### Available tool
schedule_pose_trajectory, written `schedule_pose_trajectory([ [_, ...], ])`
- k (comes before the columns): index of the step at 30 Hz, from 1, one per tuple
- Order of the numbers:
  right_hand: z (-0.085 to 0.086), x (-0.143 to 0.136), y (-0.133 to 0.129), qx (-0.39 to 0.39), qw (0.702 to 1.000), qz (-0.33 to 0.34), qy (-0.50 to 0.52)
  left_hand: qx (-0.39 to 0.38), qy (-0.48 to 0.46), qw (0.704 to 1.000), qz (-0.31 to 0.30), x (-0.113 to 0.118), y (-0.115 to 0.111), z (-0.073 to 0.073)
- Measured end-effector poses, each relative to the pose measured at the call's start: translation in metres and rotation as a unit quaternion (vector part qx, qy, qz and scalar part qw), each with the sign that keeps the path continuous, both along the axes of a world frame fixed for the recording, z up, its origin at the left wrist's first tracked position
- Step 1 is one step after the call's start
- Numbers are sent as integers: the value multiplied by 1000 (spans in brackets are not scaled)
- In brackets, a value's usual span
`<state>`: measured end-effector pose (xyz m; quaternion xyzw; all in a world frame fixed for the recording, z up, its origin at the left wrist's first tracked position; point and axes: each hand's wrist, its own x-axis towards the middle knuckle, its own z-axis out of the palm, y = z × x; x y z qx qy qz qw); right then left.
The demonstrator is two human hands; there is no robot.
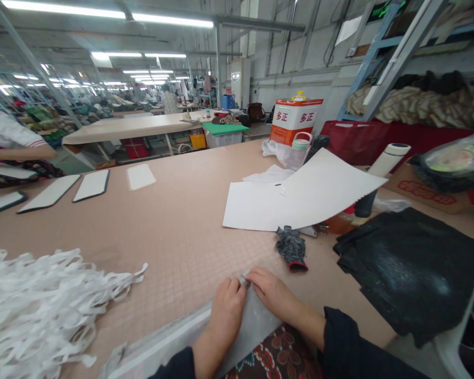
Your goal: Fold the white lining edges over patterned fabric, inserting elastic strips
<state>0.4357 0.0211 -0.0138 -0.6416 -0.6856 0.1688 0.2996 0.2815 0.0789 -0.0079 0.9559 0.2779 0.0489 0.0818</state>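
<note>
My left hand [229,305] and my right hand [270,292] meet at the near edge of the table, fingers closed together on the corner of a thin grey sheet of material [256,316]. A small pale bit shows between the fingertips; what it is I cannot make out. The sheet runs down toward my lap, over a dark flowered cloth [276,358]. To the left along the table edge lies a translucent strip or wrapping [161,342]. A grey knitted glove [291,247] with a red cuff rests just beyond my right hand.
A heap of white strips [43,310] covers the left front of the brown table [174,221]. White sheets of card [284,200], a bottle and a red-and-white can [296,121] stand right of centre. Black material [411,263] lies at right. Dark-edged white panels [91,185] lie near another person [16,137].
</note>
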Motion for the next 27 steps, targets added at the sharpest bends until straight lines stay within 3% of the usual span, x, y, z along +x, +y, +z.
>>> schedule_pose_trajectory([
  [4,1,-2,-8,9,995,48,-89,69,11,996,-54,-4,-3,-1],
  [8,3,-1,-15,18,987,76,-138,51,-10,998,-33,-11,-1,-2],
  [21,0,-18,-19,29,965,53,-255,70,68,994,-49,-44,-4,4],
  [24,0,-17,-21,50,961,53,-267,45,79,995,-45,-50,-3,7],
  [27,3,-14,-22,42,963,67,-258,-22,80,997,-1,-67,3,14],
])
